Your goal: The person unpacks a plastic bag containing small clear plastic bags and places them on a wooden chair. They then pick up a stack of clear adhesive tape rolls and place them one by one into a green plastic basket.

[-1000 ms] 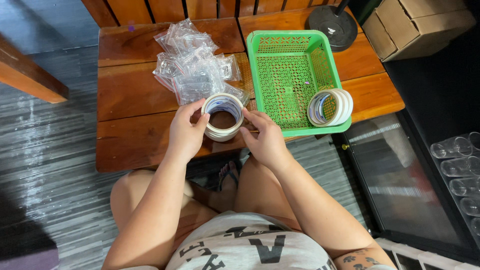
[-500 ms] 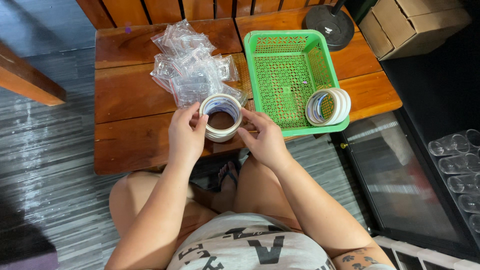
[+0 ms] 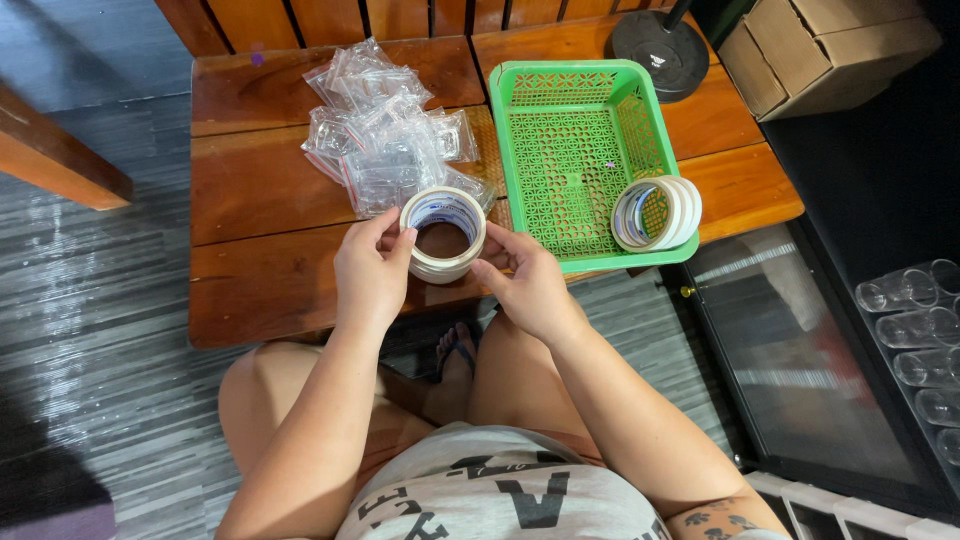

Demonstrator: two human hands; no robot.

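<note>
Broadly, a brown slatted wooden tabletop (image 3: 270, 190) carries a green perforated plastic basket (image 3: 570, 160) and clear plastic bags (image 3: 385, 140); both hands, left (image 3: 368, 272) and right (image 3: 525, 285), clasp a white tape roll stack (image 3: 443, 233) at its near edge.

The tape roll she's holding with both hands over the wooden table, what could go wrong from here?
The tape roll is pinched only at its rim by the fingertips of the left hand and right hand, near the table's front edge; a slip could send it rolling to the floor. The pile of clear plastic bags lies right behind it, so loose tape might snag one. The tape rolls lean in the green basket's corner and might topple if bumped.
</note>
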